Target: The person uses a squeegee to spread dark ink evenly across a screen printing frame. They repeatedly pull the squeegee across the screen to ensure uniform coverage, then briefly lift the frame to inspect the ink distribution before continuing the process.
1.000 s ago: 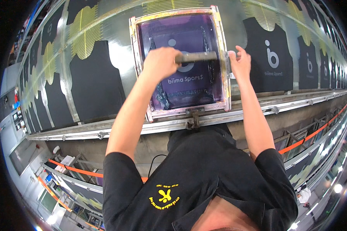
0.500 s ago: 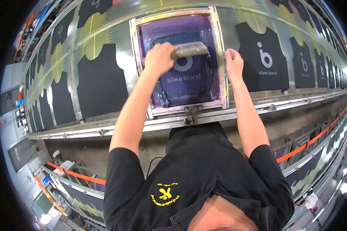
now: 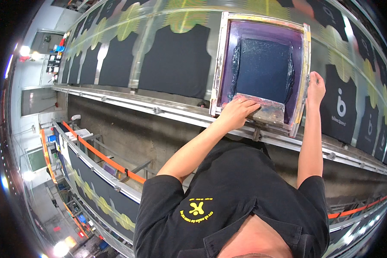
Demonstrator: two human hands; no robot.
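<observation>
One scraper (image 3: 271, 112) was grasped by the left hand (image 3: 238, 112) at the near end of the frame (image 3: 219, 64) on the table (image 3: 141, 56); the right hand (image 3: 316, 89) was at the frame's right edge, whether gripping it I could not tell; dark ink (image 3: 263, 69) covered the middle

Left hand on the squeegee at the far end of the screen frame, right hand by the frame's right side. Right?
One thing off: the squeegee is at the near end of the screen frame, closest to the person's body, as the head view shows. The left hand is on it, and the right hand is by the frame's right side.
</observation>
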